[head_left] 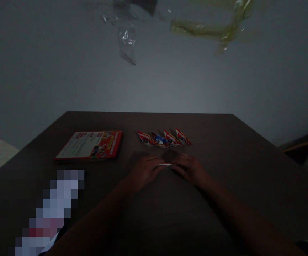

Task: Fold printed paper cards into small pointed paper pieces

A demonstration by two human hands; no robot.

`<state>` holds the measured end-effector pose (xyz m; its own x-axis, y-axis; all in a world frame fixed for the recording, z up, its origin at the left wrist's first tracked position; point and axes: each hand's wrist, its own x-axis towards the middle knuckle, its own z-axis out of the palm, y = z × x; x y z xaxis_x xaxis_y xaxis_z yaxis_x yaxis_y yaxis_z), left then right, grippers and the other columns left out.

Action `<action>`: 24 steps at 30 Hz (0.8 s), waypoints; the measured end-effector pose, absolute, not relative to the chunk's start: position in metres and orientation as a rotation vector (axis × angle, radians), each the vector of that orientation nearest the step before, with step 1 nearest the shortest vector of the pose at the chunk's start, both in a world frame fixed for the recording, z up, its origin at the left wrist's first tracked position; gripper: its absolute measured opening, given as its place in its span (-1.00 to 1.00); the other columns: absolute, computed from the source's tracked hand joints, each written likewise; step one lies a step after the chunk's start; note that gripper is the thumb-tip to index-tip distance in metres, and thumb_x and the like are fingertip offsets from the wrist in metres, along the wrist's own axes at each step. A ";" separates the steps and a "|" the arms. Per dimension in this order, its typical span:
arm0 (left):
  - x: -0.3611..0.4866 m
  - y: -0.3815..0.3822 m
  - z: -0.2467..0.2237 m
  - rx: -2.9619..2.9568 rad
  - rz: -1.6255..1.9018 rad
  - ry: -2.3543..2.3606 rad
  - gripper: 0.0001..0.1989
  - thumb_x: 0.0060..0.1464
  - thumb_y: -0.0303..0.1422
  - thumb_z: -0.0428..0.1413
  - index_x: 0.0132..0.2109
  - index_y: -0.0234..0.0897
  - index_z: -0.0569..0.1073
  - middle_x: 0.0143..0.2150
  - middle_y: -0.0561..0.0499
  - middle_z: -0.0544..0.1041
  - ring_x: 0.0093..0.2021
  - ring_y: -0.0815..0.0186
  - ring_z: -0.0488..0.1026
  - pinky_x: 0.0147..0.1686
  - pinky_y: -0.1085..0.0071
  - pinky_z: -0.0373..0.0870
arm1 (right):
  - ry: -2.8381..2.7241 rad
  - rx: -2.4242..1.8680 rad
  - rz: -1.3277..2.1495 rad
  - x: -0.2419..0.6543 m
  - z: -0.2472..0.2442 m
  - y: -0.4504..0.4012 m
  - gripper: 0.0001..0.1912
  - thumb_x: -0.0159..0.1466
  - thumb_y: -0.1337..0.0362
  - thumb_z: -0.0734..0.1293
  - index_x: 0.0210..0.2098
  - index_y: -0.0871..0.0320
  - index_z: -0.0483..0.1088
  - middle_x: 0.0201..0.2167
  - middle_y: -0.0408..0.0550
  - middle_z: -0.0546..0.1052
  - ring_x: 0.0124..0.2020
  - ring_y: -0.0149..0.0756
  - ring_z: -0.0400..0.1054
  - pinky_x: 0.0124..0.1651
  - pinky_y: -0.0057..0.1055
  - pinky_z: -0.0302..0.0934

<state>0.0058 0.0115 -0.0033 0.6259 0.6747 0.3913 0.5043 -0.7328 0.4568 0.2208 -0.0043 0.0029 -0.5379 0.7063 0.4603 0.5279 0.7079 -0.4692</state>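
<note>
Over the middle of the table, both hands pinch a thin sheet of paper (166, 164), seen nearly edge-on as a white line with a trace of red. My left hand (144, 170) grips its left end, and my right hand (192, 169) has the right end. Fingers cover much of the sheet, so its print is hidden. Just beyond the hands stands a row of several folded printed papers (160, 139), mostly red, one of them blue, with pointed corners. To the left lies a stack of red-edged printed leaflets (86, 145), text side up.
A pixelated bright object (55, 209) lies at the front left of the dark brown table (250, 160), beside my left forearm. Behind the table rises a grey wall (154, 85) with peeling tape (199, 30). Light is dim.
</note>
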 end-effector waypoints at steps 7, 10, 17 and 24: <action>0.009 0.003 0.001 2.471 0.912 0.842 -0.81 0.17 -0.32 0.01 -0.17 -0.24 0.50 -0.32 0.04 0.58 -0.37 0.41 0.48 -0.35 0.52 0.33 | -2.276 -0.804 0.283 0.218 0.011 -0.014 -0.86 0.27 0.36 0.24 -0.21 0.16 0.42 -0.40 -0.01 0.52 -0.38 -0.31 0.34 -0.30 -0.36 0.24; 0.009 0.000 0.003 2.455 0.934 0.831 -0.80 0.18 -0.30 0.01 -0.22 -0.26 0.50 -0.38 0.04 0.57 -0.44 0.43 0.46 -0.40 0.53 0.31 | -2.284 -0.784 0.272 0.218 0.015 -0.018 -0.86 0.28 0.37 0.22 -0.23 0.17 0.41 -0.42 -0.01 0.51 -0.41 -0.32 0.32 -0.34 -0.37 0.22; 0.009 -0.002 0.006 2.502 0.917 0.757 -0.75 0.22 -0.32 -0.06 -0.22 -0.30 0.48 -0.46 0.05 0.51 -0.50 0.46 0.39 -0.46 0.54 0.24 | -2.277 -0.783 0.281 0.217 0.019 -0.021 -0.85 0.28 0.39 0.21 -0.21 0.16 0.40 -0.43 -0.03 0.50 -0.42 -0.33 0.31 -0.35 -0.37 0.22; 0.011 -0.005 0.006 2.533 0.832 0.829 -0.72 0.25 -0.31 -0.13 -0.26 -0.28 0.44 -0.54 0.11 0.41 -0.57 0.50 0.30 -0.53 0.55 0.14 | -2.207 -0.834 0.363 0.216 0.019 -0.023 -0.85 0.29 0.35 0.21 -0.24 0.14 0.42 -0.45 -0.04 0.52 -0.45 -0.34 0.35 -0.35 -0.38 0.23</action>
<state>0.0109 -0.0055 0.0064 0.6568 0.6246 0.4225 0.4205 -0.7685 0.4823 0.2161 -0.0234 0.0192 -0.5174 0.6624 0.5418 0.4540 0.7492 -0.4823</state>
